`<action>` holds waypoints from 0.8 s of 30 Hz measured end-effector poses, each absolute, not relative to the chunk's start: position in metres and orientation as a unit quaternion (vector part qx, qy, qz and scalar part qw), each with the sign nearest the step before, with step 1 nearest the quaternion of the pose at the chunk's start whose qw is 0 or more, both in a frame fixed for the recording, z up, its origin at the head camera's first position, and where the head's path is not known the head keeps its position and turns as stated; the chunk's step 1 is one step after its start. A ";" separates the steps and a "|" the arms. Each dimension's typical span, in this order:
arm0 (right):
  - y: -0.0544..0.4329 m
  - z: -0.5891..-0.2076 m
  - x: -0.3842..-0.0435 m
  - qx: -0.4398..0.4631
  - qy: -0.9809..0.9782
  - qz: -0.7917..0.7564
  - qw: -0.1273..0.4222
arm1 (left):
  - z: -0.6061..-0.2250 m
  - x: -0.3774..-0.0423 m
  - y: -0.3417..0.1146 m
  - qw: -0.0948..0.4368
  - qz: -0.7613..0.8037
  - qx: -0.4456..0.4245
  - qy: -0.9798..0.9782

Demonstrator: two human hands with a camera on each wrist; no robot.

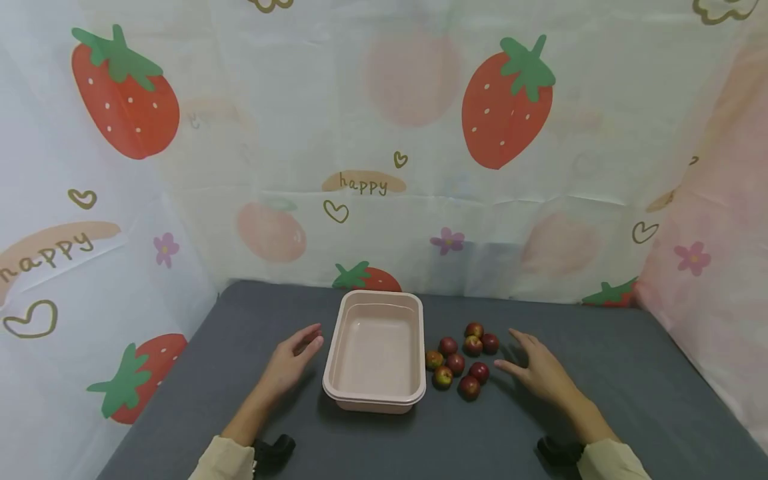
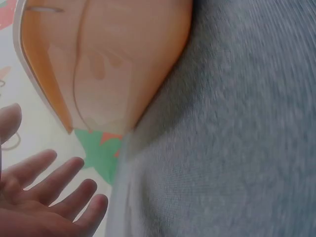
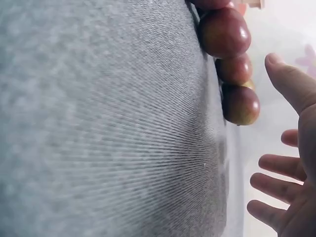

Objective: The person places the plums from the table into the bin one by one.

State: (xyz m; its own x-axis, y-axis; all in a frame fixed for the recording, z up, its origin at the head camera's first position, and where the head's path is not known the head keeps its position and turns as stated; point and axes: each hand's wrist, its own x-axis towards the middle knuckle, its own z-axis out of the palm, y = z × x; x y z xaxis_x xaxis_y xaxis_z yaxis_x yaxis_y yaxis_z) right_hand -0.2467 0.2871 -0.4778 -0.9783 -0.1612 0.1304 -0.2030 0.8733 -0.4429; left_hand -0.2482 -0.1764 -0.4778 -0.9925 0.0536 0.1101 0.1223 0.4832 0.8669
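Note:
A pale pink rectangular tub [image 1: 375, 353] with nothing in it stands near the middle of the grey table. Just left of the tub, my left hand [image 1: 291, 360] is held with fingers apart and nothing in its grasp; the left wrist view shows the same hand [image 2: 54, 197] beside the tub's outer wall [image 2: 113, 64]. To the tub's right lie several small round red fruits, plum-like, some with yellow-green patches, among them a dark red fruit [image 1: 469, 387]. My right hand [image 1: 540, 370], fingers spread and holding nothing, is right of these fruits. One fruit [image 3: 240, 105] shows near its thumb in the right wrist view.
The grey cloth-covered table [image 1: 612, 360] reaches back to a hanging curtain [image 1: 420, 220] printed with strawberries and hearts. More of the curtain closes off the left and right sides. Black straps [image 1: 273, 453] sit at both wrists, next to cream sleeves.

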 end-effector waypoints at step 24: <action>0.282 -0.480 -0.269 0.127 -0.950 0.282 0.048 | -0.475 -0.245 -0.153 0.017 -0.593 -0.019 -0.805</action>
